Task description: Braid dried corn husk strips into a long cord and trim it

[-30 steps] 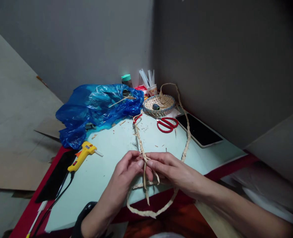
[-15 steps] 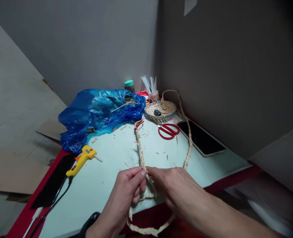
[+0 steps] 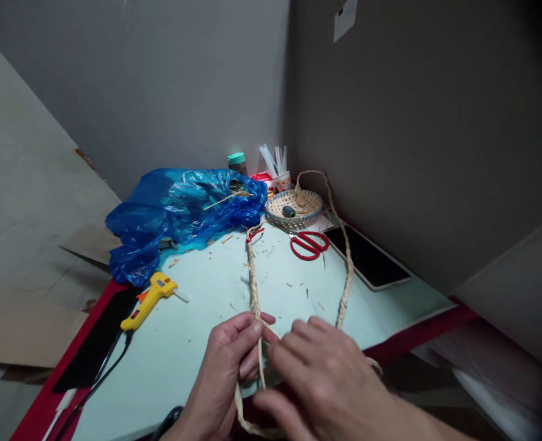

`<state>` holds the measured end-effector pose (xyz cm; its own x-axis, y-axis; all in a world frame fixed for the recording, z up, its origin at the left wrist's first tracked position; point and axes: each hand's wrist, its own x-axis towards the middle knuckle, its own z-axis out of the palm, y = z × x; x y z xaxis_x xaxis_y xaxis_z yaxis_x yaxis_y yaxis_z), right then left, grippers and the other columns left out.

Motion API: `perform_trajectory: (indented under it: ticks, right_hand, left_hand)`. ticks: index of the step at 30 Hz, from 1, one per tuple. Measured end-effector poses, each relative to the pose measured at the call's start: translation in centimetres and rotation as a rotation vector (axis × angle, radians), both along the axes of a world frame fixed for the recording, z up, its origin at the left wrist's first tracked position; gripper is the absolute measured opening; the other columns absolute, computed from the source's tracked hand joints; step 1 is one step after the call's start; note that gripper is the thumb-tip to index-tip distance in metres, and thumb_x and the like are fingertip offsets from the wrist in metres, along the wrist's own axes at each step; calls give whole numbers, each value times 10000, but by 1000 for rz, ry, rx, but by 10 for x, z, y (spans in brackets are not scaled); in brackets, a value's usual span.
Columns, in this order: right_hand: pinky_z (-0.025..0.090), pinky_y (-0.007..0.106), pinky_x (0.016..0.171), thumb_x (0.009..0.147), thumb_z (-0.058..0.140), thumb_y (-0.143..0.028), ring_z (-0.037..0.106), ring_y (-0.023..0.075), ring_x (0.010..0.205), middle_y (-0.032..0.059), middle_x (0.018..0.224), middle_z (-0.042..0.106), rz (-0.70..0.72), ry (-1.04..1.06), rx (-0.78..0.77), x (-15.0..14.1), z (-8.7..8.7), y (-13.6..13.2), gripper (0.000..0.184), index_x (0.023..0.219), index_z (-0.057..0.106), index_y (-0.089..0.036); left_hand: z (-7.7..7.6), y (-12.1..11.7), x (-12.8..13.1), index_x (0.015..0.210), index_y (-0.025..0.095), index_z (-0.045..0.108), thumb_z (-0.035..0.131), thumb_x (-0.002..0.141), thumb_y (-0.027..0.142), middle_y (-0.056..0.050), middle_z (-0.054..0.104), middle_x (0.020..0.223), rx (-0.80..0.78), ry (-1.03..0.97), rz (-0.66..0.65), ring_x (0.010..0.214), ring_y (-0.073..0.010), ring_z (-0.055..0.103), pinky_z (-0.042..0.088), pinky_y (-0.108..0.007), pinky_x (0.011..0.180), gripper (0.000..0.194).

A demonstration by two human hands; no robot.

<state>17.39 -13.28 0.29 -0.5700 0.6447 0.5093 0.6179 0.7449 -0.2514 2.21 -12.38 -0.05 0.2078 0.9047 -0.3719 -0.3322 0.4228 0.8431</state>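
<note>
A long pale straw braid [image 3: 253, 278] runs down the table toward me, its far end tied with red thread. My left hand [image 3: 234, 355] pinches it between thumb and fingers where the plait meets loose strands. Just right of it is my right hand [image 3: 326, 373], slightly blurred, its fingers bent and its thumb standing apart from them. Loose straw strands [image 3: 261, 361] hang between the two hands. More of the braid loops below my hands and rises on the right to a shallow woven basket [image 3: 271, 215], which holds a dark thread spool [image 3: 289, 212].
Red-handled scissors [image 3: 310, 246] lie beside a black-screened tablet [image 3: 372, 260]. At left are a yellow glue gun [image 3: 149, 300] with its cord and a blue plastic bag [image 3: 183, 202]. A cup of glue sticks [image 3: 282, 181] and a green-lidded jar [image 3: 237, 162] stand by the wall.
My right hand has moved away from my left fingertips, down and nearer to me, and its thumb has come apart from the fingers. My left hand still pinches the braid.
</note>
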Motion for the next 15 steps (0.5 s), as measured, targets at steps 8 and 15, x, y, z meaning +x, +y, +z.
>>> perform_trajectory:
  ticks: [8, 15]
  right_hand:
    - [391, 250, 647, 968, 386, -399, 549, 141, 741, 25, 844, 625, 150, 379, -910, 10, 11, 42, 280, 1016, 571, -194]
    - [350, 208, 579, 920, 485, -374, 453, 94, 605, -37, 667, 530, 290, 649, -1229, 3, 1, 50, 329, 1156, 502, -146]
  left_hand:
    - [3, -3, 1, 1022, 138, 603, 593, 868, 304, 89, 302, 495, 52, -88, -39, 474, -45, 190, 236, -158, 489, 226]
    - [7, -2, 4, 1149, 188, 460, 580, 861, 322, 42, 538, 654, 192, 115, -2, 453, -26, 212, 170, -170, 460, 340]
